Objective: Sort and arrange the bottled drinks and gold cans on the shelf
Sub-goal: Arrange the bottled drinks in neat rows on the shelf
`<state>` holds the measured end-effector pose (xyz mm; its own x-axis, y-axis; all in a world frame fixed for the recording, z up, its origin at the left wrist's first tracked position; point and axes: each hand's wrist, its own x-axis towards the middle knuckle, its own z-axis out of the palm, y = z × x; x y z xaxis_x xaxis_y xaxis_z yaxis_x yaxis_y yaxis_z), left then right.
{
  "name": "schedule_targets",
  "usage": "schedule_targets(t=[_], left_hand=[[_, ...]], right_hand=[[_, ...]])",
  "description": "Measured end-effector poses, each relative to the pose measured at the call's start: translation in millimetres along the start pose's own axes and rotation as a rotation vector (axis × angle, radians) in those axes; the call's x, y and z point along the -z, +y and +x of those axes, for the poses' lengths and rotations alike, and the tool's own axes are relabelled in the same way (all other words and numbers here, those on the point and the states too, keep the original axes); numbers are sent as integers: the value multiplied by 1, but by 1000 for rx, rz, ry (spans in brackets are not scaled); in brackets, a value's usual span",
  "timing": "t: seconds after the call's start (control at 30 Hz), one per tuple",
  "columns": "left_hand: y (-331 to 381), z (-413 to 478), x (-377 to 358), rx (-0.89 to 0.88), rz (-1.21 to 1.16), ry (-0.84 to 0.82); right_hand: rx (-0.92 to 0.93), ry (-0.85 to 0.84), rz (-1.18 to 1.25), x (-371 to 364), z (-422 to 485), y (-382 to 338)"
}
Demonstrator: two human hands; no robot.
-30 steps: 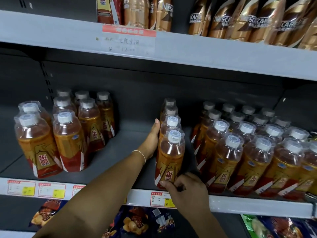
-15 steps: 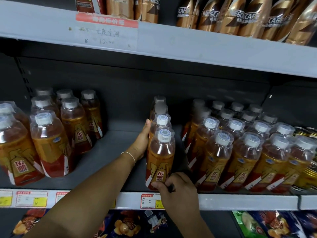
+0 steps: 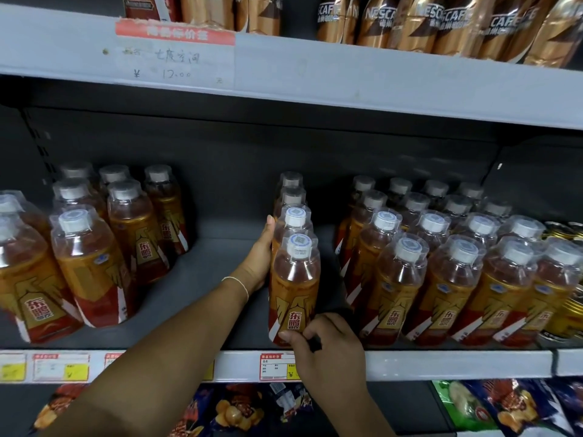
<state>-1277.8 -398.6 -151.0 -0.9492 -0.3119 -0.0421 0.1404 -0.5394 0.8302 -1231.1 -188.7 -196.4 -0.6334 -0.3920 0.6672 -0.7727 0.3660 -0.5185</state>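
Mid shelf: my L hand (image 3: 258, 260) lay flat, fingers straight, against the left side of a single-file bottle row (image 3: 295, 216); my R hand (image 3: 329, 351) pinched the front bottle (image 3: 293, 279) low on its label, at the shelf edge (image 3: 441, 364). Gold cans (image 3: 571, 313) sat far right.

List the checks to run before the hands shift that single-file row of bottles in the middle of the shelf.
1. Flat left hand braced on the left side of the middle row: ok.
2. Firm grip of the right hand low on the front bottle: ok.
3. Row upright and in line: ok.
4. Bare shelf floor between the row and the right bottle block: ok, a gap shows.
5. Base of the front bottle behind the shelf edge: cannot tell, the hand hides it.
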Motion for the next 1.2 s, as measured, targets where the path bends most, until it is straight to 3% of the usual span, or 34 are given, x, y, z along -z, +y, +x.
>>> schedule_targets(t=[1.2], left_hand=[[-33,28,-50,-31,162,7]], right_hand=[[-22,58,-144,36,0,33]])
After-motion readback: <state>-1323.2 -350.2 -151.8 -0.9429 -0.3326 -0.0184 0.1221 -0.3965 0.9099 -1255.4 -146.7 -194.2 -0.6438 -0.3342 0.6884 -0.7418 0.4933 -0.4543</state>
